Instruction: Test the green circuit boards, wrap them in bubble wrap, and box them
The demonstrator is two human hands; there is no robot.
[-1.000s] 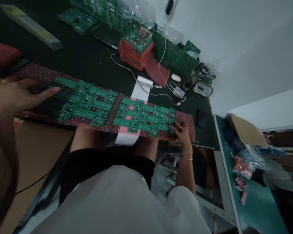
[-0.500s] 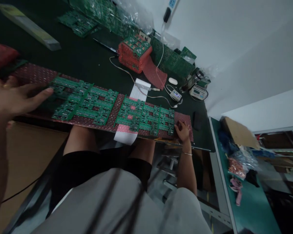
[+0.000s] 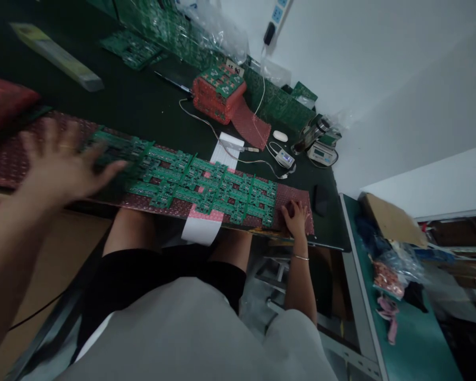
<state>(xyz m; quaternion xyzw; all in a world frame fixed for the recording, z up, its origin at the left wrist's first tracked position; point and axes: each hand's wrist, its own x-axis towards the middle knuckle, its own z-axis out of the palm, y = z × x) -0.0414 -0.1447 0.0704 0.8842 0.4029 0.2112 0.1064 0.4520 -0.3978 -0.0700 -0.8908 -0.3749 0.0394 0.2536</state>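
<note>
A long strip of red bubble wrap (image 3: 8, 159) lies along the table's front edge, with green circuit boards (image 3: 230, 193) in a row on it. My left hand (image 3: 65, 164), slightly blurred, is spread over the left end of the boards; whether it touches them I cannot tell. It holds nothing. My right hand (image 3: 296, 217) rests on the wrap's right end, just right of the last board, with fingers apart and bent, holding nothing. White paper (image 3: 202, 231) sticks out from under the wrap at front and back.
Behind the strip stands a red-wrapped board stack (image 3: 218, 92). A cable leads to a small device (image 3: 284, 158). A scale (image 3: 322, 152) and a glass bottle (image 3: 311, 135) are at the back right. A long box (image 3: 57, 55) lies back left.
My left hand has moved right across the boards. The left boards have slid right, closing the gap between the two groups. My right hand stays near the wrap's right end.
</note>
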